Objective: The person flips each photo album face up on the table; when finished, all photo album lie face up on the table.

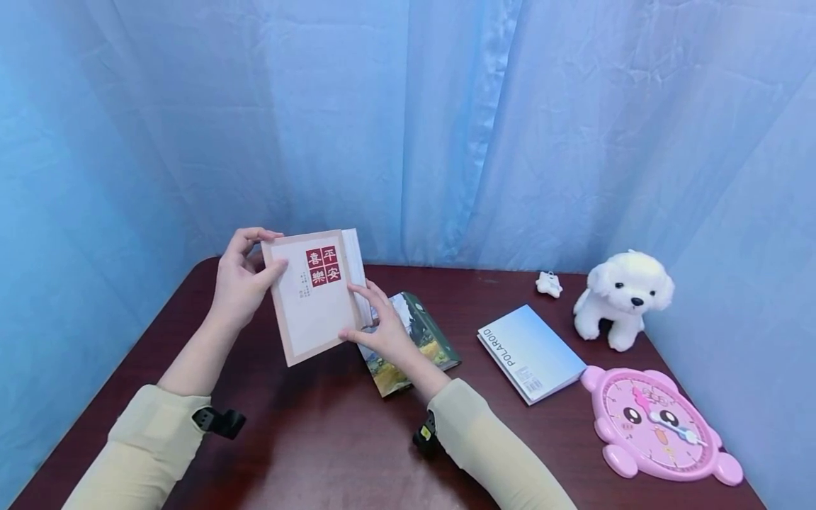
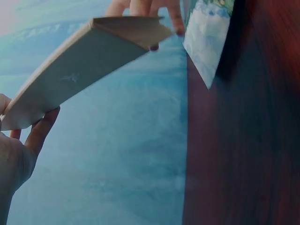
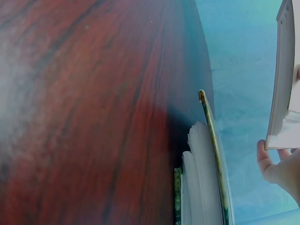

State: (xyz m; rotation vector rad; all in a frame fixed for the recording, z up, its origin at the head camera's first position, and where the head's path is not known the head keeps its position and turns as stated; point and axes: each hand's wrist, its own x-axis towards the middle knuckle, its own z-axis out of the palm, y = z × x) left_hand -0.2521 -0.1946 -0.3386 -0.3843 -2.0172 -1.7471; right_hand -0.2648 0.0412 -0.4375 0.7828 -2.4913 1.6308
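Note:
A cream book (image 1: 319,312) with a pinkish border and a red block of characters is held up above the table, tilted, its white page edges showing on the right. My left hand (image 1: 239,280) grips its left edge, thumb on the front cover. On the right edge, my right hand (image 1: 385,329) pinches it between thumb and fingers. The left wrist view shows the book's shaded side (image 2: 75,70). Partly behind my right hand and forearm lies a book with a painted landscape cover (image 1: 433,333); its loose white pages (image 3: 201,173) show in the right wrist view.
A blue-white POLAROID album (image 1: 532,354) lies right of the painted book. Farther right are a white plush dog (image 1: 621,297), a small white star-shaped charm (image 1: 549,284) and a pink toy clock (image 1: 656,425). Blue curtains (image 1: 319,127) stand behind the dark wood table (image 1: 306,439).

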